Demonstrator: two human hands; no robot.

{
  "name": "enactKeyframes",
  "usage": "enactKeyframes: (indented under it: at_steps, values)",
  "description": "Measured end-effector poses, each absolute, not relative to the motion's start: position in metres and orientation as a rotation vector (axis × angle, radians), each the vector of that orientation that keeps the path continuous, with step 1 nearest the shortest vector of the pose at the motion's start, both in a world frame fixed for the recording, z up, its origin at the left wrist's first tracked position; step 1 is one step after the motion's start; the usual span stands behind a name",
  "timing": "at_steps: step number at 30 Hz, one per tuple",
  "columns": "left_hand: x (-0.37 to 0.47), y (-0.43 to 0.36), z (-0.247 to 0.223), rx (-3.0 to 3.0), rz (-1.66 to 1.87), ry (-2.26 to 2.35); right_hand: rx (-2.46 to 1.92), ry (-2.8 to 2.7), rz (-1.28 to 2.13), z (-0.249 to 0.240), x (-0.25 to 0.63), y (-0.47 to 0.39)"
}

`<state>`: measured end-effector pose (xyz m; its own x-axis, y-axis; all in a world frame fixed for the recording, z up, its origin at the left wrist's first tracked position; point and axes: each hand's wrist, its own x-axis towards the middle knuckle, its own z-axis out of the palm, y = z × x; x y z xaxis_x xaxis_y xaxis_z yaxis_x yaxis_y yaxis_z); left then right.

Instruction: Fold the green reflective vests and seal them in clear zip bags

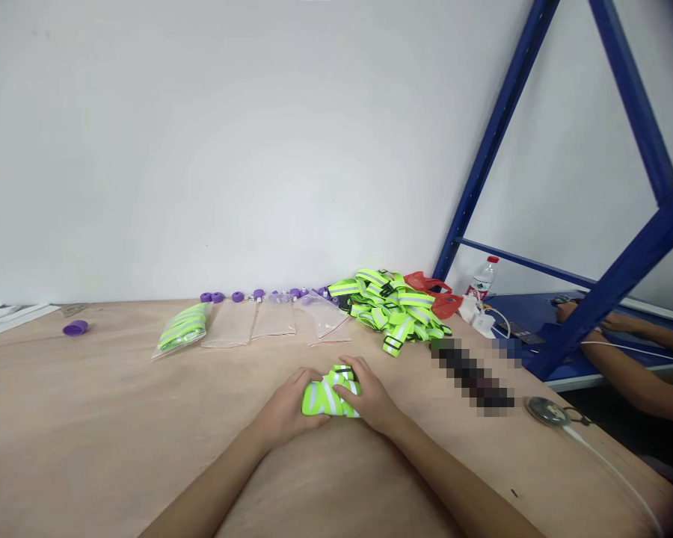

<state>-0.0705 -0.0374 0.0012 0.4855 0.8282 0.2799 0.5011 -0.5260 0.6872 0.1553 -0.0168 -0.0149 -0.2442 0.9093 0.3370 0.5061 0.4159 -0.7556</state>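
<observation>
A folded bundle of neon yellow-green reflective strap (326,397) with silver stripes rests at the middle front of the table, between both hands. My left hand (292,407) is closed around its left end, thumb along the near side. On the right end, my right hand (370,400) grips it with the thumb across the top; a black buckle shows at the far edge. Beyond the hands lies a loose heap of the same reflective straps (398,302) with black buckles. To the left, a clear bag (182,329) holds a packed strap bundle.
Flat clear plastic bags (229,325) lie along the back, before several purple caps (236,297). Another purple piece (75,327) is at far left. At right are a red bag (446,305), a bottle (482,280), a round corded device (546,411), a blue frame (611,291) and another person's arm (633,373).
</observation>
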Motion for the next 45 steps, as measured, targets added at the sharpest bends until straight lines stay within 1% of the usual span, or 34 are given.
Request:
enactKeyframes:
  at_steps: [10, 14, 23, 32, 39, 42, 45]
  values:
    - [-0.068, -0.038, 0.002, 2.160, 0.823, 1.140, -1.331, -1.853, 0.601, -0.009, 0.151, -0.019]
    - [-0.068, -0.038, 0.001, 2.139, 0.836, 1.154, -1.303, -1.836, 0.592, -0.006, 0.150, -0.020]
    - [-0.064, -0.041, 0.001, 1.980, 0.915, 1.189, -1.375, -1.770, 0.803, 0.003, 0.148, -0.026]
    - [-0.059, -0.038, -0.002, 1.841, 1.084, 1.168, -1.134, -1.456, 1.121, 0.007, 0.140, -0.029]
    - [-0.052, -0.044, -0.001, 1.905, 1.166, 1.032, -1.075, -1.182, 1.244, 0.003, 0.138, -0.028]
    - [-0.045, -0.045, 0.001, 1.748, 1.245, 1.036, -1.053, -1.106, 1.319, 0.003, 0.137, -0.028]
    - [-0.031, -0.039, 0.003, 1.350, 1.409, 1.061, -1.050, -1.076, 1.290, 0.004, 0.137, -0.028]
